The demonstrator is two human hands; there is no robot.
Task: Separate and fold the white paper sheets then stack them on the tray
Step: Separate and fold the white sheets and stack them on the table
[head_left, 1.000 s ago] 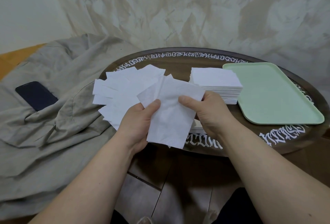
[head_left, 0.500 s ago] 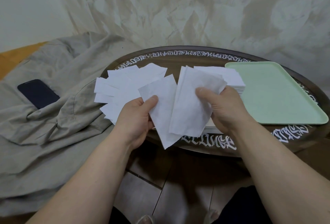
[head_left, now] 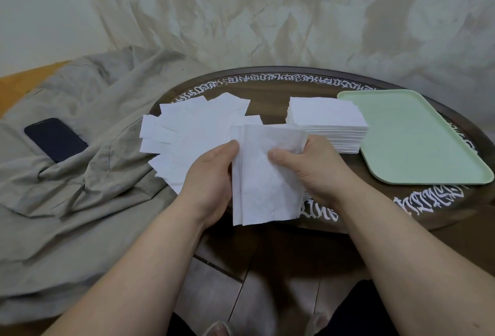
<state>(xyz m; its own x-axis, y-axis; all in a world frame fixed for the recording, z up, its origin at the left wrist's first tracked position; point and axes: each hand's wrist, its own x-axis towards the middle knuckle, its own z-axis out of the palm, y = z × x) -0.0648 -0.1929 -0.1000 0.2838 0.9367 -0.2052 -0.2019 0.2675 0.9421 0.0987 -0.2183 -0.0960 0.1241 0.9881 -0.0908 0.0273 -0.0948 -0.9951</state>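
A white paper sheet [head_left: 263,175], folded over on itself, hangs in front of the table's near edge. My left hand [head_left: 211,177] pinches its left edge with the thumb on top. My right hand [head_left: 308,167] grips its right side, thumb on the front face. A loose fan of white sheets [head_left: 192,126] lies on the table behind my left hand. A neat square stack of white sheets [head_left: 326,121] stands beside a pale green tray [head_left: 417,143], which holds nothing.
The round dark table [head_left: 267,89] has white lettering around its rim. A grey cloth [head_left: 80,175] covers the surface to the left, with a dark phone [head_left: 55,139] lying on it. A draped sheet hangs behind. Floor tiles show below.
The two halves of the sheet, spread apart half a second ago, have been brought together into one folded piece. My right hand moved left toward my left hand.
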